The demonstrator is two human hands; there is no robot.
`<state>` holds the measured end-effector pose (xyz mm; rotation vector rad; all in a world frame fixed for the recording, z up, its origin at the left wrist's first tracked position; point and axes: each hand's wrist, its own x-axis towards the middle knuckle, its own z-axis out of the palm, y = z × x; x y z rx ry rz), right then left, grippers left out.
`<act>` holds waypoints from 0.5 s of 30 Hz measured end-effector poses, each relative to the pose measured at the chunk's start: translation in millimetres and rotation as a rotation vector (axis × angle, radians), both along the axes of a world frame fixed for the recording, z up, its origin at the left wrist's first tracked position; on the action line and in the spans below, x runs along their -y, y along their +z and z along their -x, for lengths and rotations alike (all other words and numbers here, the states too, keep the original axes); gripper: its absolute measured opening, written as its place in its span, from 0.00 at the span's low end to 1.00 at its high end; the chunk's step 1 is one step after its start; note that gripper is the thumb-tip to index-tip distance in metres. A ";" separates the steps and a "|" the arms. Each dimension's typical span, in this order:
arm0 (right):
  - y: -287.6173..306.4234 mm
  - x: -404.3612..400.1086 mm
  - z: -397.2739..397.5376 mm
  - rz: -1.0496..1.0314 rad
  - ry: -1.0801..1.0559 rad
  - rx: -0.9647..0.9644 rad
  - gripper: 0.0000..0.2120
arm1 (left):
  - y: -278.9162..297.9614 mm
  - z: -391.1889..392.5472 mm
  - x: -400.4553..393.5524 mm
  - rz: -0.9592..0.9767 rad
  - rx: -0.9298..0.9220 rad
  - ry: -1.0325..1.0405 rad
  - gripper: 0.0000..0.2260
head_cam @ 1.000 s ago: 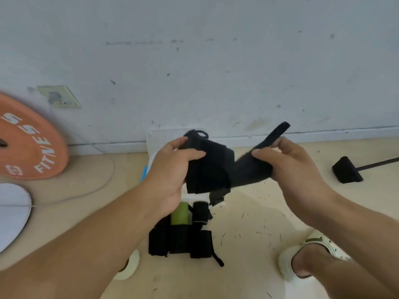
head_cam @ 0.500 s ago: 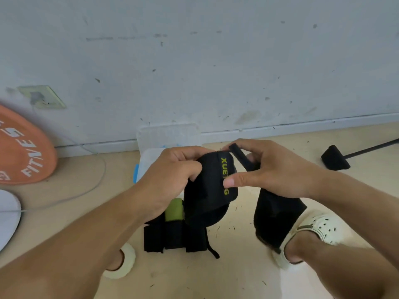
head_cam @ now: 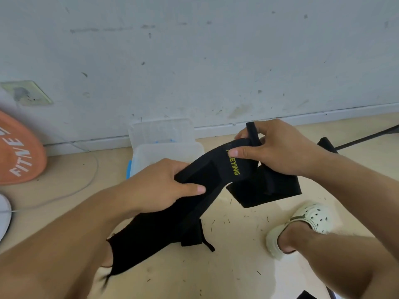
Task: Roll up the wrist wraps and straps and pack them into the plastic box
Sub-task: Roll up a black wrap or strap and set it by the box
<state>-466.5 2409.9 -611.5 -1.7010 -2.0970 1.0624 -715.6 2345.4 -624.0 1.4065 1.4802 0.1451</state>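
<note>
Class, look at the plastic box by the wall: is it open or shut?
Open. The plastic box has its clear lid standing up behind it against the wall, leaving the top uncovered. Its contents cannot be told.

Orange weight plate (head_cam: pixel 19 149) against the scuffed wall (head_cam: pixel 194 61), thin cable (head_cam: pixel 86 182) on the floor, white clog (head_cam: pixel 302 225) at right

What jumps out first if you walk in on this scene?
Two bare hands in the middle: the left hand and right hand both grip a black wrap with yellow lettering. Behind it stands an open plastic box by the wall, and an orange weight plate leans at far left.
</note>
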 end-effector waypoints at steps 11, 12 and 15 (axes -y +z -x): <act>6.9 -3.6 -7.4 0.125 0.050 -0.051 0.05 | -4.8 16.8 -7.7 -0.015 -0.094 0.148 0.06; 10.4 -2.5 -5.6 0.142 0.041 -0.111 0.05 | -6.9 14.6 -7.0 -0.012 -0.065 0.144 0.09; 14.6 5.3 4.6 0.179 0.100 -0.208 0.06 | -8.2 -0.5 -1.9 -0.112 0.042 0.117 0.22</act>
